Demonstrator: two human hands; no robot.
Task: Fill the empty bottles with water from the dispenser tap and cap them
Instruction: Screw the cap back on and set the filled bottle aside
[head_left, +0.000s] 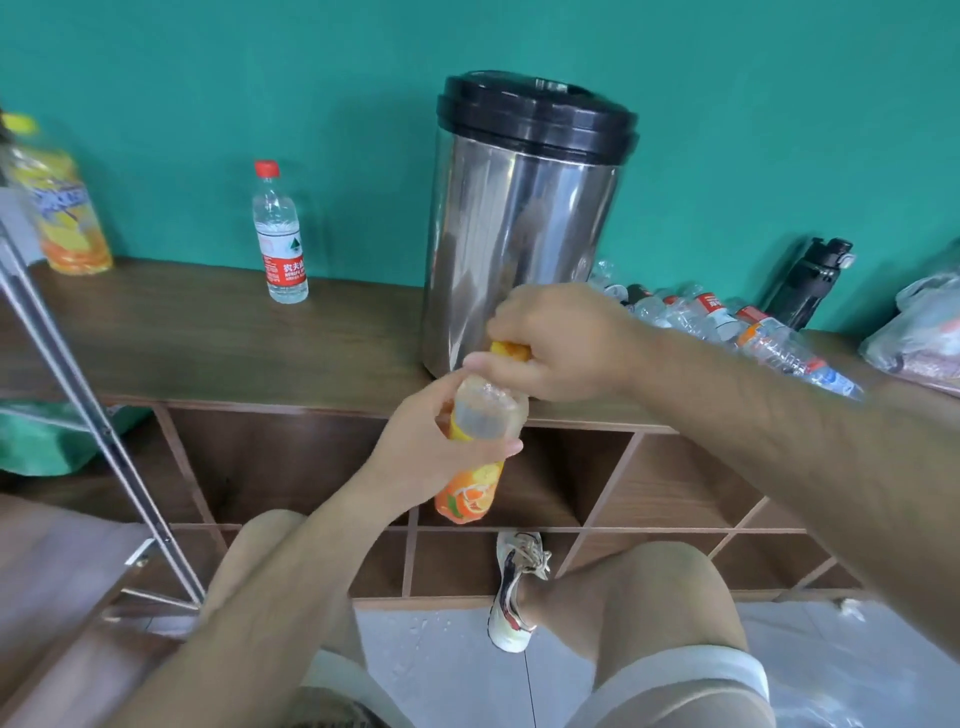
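Two hands work one orange-labelled bottle (470, 493), held in the air just off the counter's (208, 322) front edge, below the steel dispenser (519, 234). Fingers of the left hand (441, 447) wrap its shoulder, while the right hand (561, 343) curls over the orange cap (511, 351), pinching it. Capping looks like the step in hand, though the twist's direction cannot be told. Next: seat the cap tight, stand the bottle on the counter, then fetch an empty from the pile (727, 322) near the right end.
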